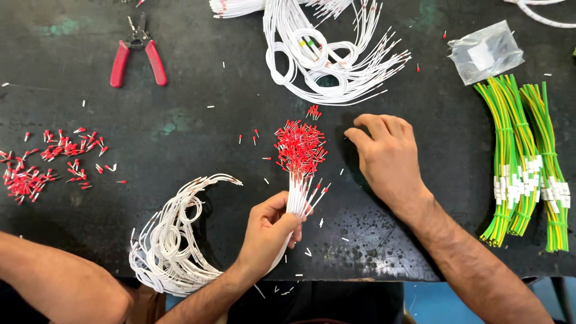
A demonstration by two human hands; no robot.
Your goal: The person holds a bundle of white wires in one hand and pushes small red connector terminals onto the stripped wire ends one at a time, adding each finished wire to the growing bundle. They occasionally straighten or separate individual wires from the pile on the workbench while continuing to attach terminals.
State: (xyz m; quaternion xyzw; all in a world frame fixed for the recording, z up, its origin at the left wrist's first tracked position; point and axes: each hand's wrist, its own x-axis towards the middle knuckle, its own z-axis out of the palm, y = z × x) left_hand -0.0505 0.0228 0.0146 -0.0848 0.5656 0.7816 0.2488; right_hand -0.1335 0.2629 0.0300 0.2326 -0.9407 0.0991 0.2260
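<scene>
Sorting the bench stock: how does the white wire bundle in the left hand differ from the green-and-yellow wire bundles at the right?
The white wire bundle is held in the left hand, its ends capped with red ferrules; the green-and-yellow wire bundles lie on the table untouched, banded with white tags. The white wires fan out; the green-and-yellow ones stay tightly tied. Both are bunched wires.

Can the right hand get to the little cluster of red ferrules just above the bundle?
Probably yes. The right hand rests open beside the bundle, and only bare table lies between its fingers and the ferrules.
</scene>
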